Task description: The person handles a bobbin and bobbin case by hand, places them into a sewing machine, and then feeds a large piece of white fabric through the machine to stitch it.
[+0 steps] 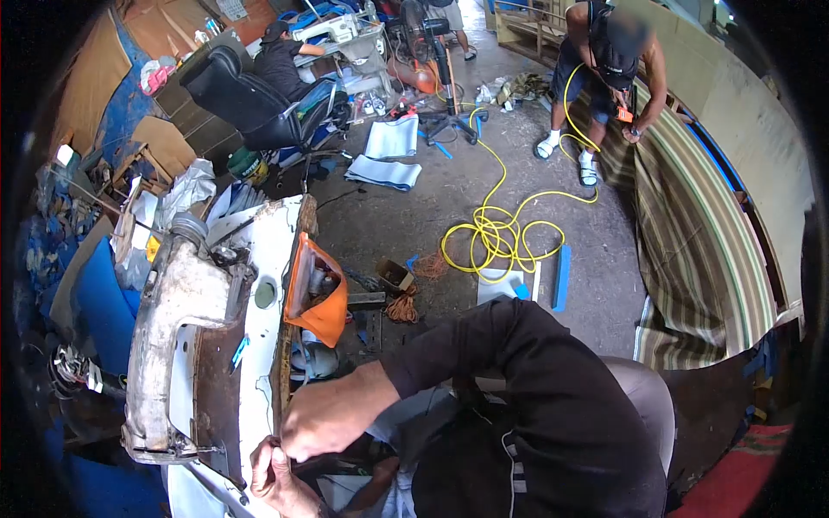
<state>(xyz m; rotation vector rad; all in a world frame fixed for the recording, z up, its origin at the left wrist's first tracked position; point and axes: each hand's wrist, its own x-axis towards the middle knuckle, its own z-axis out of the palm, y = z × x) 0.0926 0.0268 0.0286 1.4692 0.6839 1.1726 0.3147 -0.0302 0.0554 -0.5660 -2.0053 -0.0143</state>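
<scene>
My right hand reaches in from a dark sleeve, with its fingers curled and pinched. Just below it, my left hand is also closed, its thumb and fingertips pressed together and meeting the right hand's fingers. Whatever lies between the fingertips is too small or hidden to make out. Both hands are beside the edge of a worn white sewing table. On that table stands an old, stained sewing machine. A small blue tool lies by the machine. An orange pouch hangs at the table's edge.
A coiled yellow hose crosses the floor to a co-worker handling striped fabric. Another person sits at a white sewing machine behind a black chair. A small box and grey-blue sheets lie on the floor.
</scene>
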